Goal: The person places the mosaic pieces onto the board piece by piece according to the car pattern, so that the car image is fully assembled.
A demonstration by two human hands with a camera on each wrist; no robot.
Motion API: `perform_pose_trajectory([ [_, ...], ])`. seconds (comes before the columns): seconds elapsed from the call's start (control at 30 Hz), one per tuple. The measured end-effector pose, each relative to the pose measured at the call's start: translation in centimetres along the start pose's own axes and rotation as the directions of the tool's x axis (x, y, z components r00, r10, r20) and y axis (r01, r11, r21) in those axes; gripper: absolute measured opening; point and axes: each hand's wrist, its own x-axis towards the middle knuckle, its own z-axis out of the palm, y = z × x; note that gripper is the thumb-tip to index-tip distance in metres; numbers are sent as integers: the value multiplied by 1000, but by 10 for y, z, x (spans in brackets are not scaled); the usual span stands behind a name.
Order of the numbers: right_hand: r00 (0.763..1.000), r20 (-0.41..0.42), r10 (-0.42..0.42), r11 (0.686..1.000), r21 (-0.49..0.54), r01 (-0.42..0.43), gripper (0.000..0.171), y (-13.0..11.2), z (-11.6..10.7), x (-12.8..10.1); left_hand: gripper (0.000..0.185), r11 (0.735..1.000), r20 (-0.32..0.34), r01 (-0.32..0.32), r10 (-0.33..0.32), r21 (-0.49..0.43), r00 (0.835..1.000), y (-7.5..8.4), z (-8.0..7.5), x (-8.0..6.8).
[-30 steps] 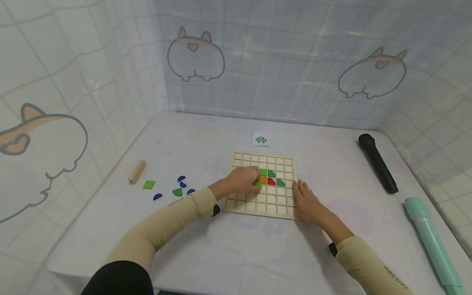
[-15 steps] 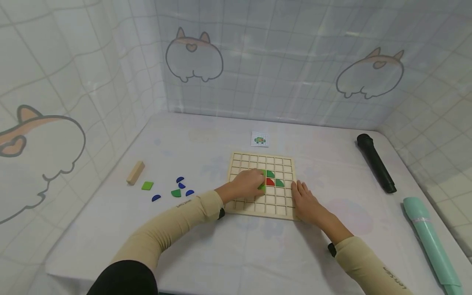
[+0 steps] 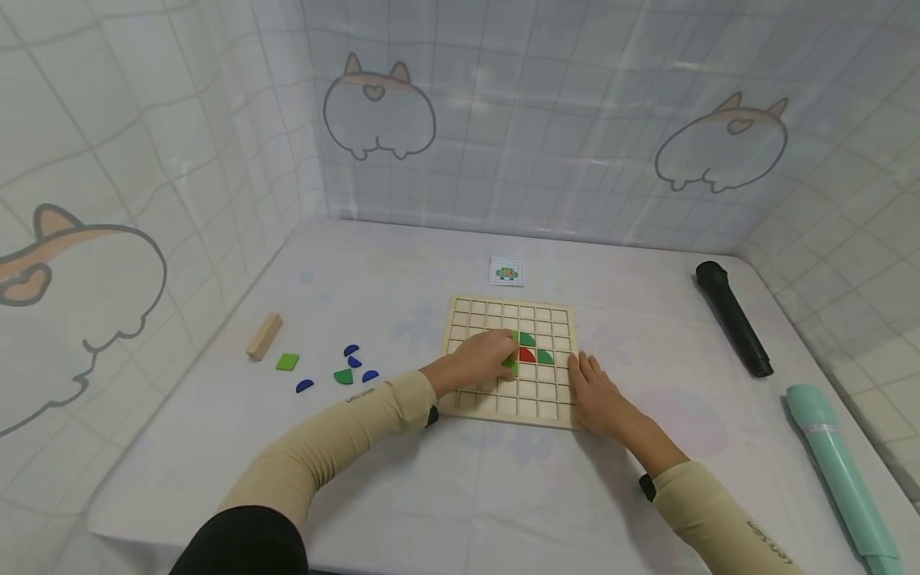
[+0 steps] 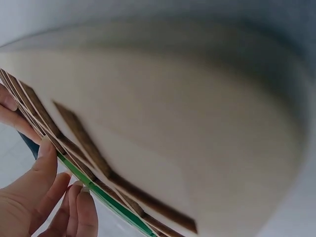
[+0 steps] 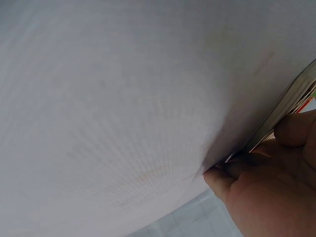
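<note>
A wooden grid board lies on the table before me. My left hand is over its middle, fingers curled, pinching a light green square piece at the cells. To the right of the fingertips, a red quarter-circle piece and two dark green quarter-circle pieces, one above and one beside it, sit in cells. In the left wrist view the thumb and fingertips meet the board along a green strip. My right hand rests along the board's right edge, fingers extended.
Left of the board lie several blue half-circle pieces, a dark green quarter-circle, a light green square and a wooden block. A small picture card lies behind the board. Black and mint microphone-shaped objects lie at right.
My left hand has moved slightly right and down with the green square, now covering the orange piece seen earlier. Over the last half second it has stayed nearly still. The right hand keeps its place.
</note>
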Motion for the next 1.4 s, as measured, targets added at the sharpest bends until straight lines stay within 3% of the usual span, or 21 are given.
perform_pose_trajectory([
  [0.3,1000,-9,-8,1000,1,8,49,0,0,0,30,993,51,51,-46,-105,998,-7,-5,0],
  [0.5,1000,-6,-16,1000,-12,16,49,-1,0,2,29,987,11,52,-51,-151,999,-22,-23,-21],
  [0.7,1000,-5,-29,999,-22,29,49,0,0,3,23,966,-117,79,-111,-247,987,-62,-46,-63],
  [0.8,1000,4,-28,999,-35,28,49,0,0,2,22,955,-139,127,-169,-269,976,-87,-58,-90],
  [0.97,999,2,-40,999,-37,40,50,0,-1,-1,24,926,-99,251,-289,-283,952,-128,-78,-143],
  [1.13,998,-26,-56,998,-39,55,50,1,-3,-4,29,908,-16,370,-380,-197,925,-158,-83,-190],
  [1.27,998,-16,-54,998,-44,54,50,3,-2,-2,32,880,38,446,-446,-163,894,-173,-75,-216],
  [1.4,999,3,-45,999,-15,45,50,1,-1,0,33,858,62,478,-475,-188,878,-184,-67,-231],
])
